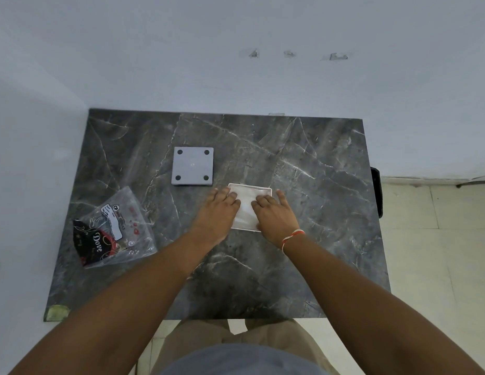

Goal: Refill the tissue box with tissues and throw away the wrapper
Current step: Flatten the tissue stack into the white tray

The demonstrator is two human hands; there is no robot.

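A white square tissue box (265, 189) lies open-side up in the middle of the dark marble table (303, 239), with white tissues (247, 203) filling it. My left hand (217, 212) rests flat on the box's left side, fingers on the tissues. My right hand (272, 212) lies flat on the right side, fingers pressed on the tissues. The box's grey base plate (192, 165) with four dark round feet lies apart, to the upper left. The clear plastic wrapper (111, 228), printed in black and red, lies crumpled near the table's left edge.
A white wall runs along the table's back and left sides. A black object (376, 190) stands against the table's right edge, over a tiled floor. A green patch (57, 312) marks the front left corner.
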